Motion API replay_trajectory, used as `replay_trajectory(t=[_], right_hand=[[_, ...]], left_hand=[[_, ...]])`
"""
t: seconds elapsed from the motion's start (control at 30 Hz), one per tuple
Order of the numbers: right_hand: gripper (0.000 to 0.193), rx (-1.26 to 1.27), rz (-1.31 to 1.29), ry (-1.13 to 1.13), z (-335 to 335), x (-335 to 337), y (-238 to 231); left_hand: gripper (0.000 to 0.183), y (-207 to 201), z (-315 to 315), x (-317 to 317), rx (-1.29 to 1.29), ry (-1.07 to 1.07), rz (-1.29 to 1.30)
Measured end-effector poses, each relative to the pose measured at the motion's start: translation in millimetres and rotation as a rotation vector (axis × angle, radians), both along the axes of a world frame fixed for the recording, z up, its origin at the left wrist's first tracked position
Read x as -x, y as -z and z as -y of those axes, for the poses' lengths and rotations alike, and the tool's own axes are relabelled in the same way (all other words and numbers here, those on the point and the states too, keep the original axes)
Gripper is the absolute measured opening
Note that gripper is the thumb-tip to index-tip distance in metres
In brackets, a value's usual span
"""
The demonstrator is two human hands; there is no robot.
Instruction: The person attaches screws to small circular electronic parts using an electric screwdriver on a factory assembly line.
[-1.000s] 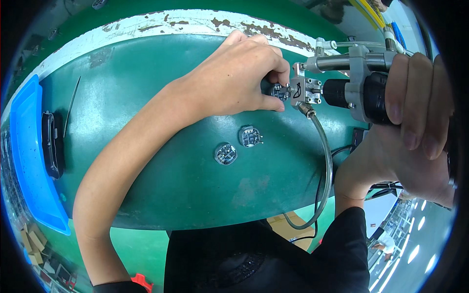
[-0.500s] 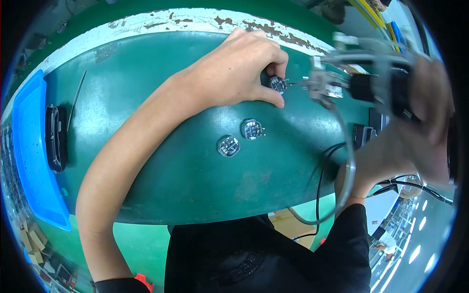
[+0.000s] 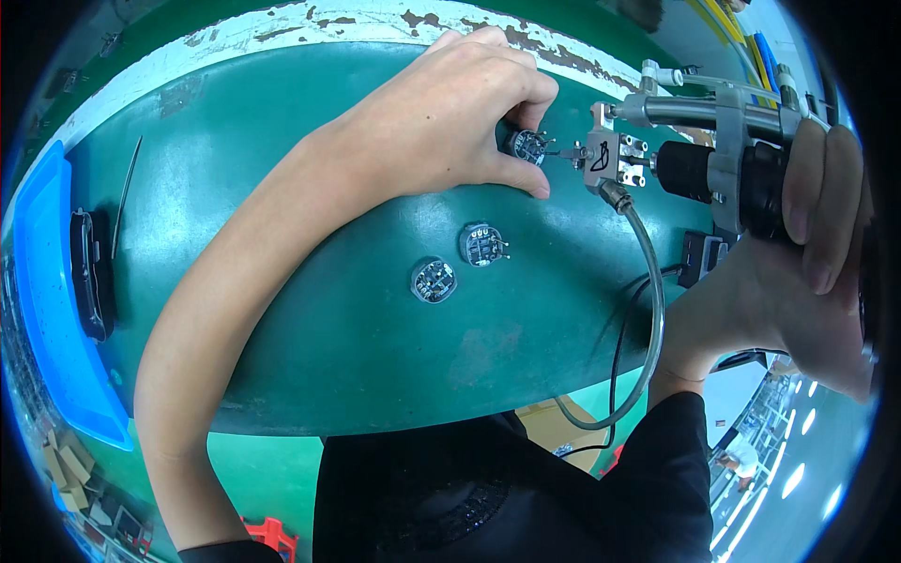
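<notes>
My left hand (image 3: 460, 117) pinches a small round electronic part (image 3: 526, 145) between thumb and fingers near the table's far side. Its face, with small pins sticking out, is turned to the right. My right hand (image 3: 826, 225) is wrapped round a power screwdriver (image 3: 683, 171) with a metal feed block and a clear hose. The screwdriver lies roughly level, and its thin tip is at the pinned face; whether it touches cannot be made out. Two similar round parts, one at the table's middle (image 3: 482, 245) and another nearer me (image 3: 434, 281), lie face up.
A blue tray (image 3: 58, 357) stands at the left edge beside a black case (image 3: 91, 274) and a thin metal rod (image 3: 126, 197). On the right sits a small black box (image 3: 696, 258) with a cable. The hose (image 3: 654, 319) loops down past the table's near edge.
The screwdriver and my right hand were blurred by motion and now show sharply. My left hand still pinches the round part. The whole view has shifted slightly.
</notes>
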State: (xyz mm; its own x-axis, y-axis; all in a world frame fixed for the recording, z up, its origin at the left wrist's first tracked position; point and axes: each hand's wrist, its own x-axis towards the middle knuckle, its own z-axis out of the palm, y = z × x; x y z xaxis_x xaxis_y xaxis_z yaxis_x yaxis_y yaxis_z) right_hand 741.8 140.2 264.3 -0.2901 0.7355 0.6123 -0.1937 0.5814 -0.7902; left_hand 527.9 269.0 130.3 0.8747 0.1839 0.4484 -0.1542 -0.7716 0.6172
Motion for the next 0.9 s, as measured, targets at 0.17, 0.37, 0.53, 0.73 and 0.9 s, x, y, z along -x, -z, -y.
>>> replay_trajectory(t=[0.17,0.37,0.53,0.73,0.9], right_hand=[[0.016,-0.011,-0.004,-0.008,-7,-4,5],[0.016,-0.024,-0.006,-0.016,-5,-21,5],[0.017,-0.042,-0.011,-0.026,3,-36,-1],[0.017,0.081,0.233,0.088,-6,-6,-13],[0.018,-0.217,0.278,-0.269,-7,-33,-34]], left_hand=[[0.045,-1,1,2,-0.004,-0.013,-0.001],[0.045,-1,2,2,-0.001,-0.011,0.007],[0.045,-3,3,3,0.011,-0.007,0.000],[0.045,-8,2,6,0.034,-0.011,-0.084],[0.046,-8,-1,0,0.027,0.014,-0.048]])
